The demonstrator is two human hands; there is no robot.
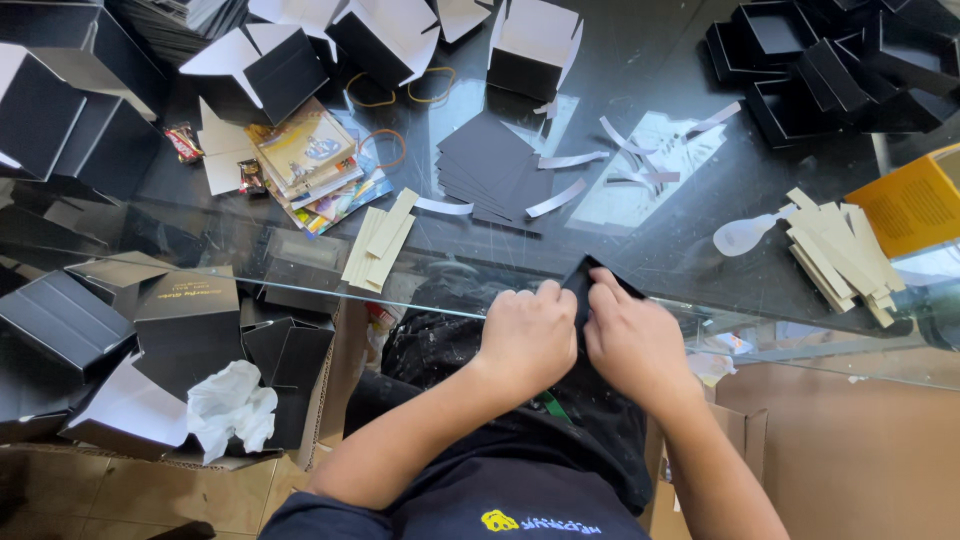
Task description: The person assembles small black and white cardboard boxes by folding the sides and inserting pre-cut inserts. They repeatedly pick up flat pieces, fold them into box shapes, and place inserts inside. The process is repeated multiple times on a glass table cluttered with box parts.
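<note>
A: What did we see, biggest first?

B: A glass table [700, 60] strewn with black boxes [820, 70], then a stack of black card sheets [490, 165].

A: And our hands?

B: At the table's near edge, our left hand [527, 338] and right hand [632, 345] both pinched one small black card piece [582, 285] between them.

- Most of the black card [588, 285] is hidden between the left hand [528, 335] and right hand [632, 340].
- The orange box [915, 205] is cut off by the picture's right edge.
- Black boxes [820, 60] at the table's far right corner run out of view.
</note>
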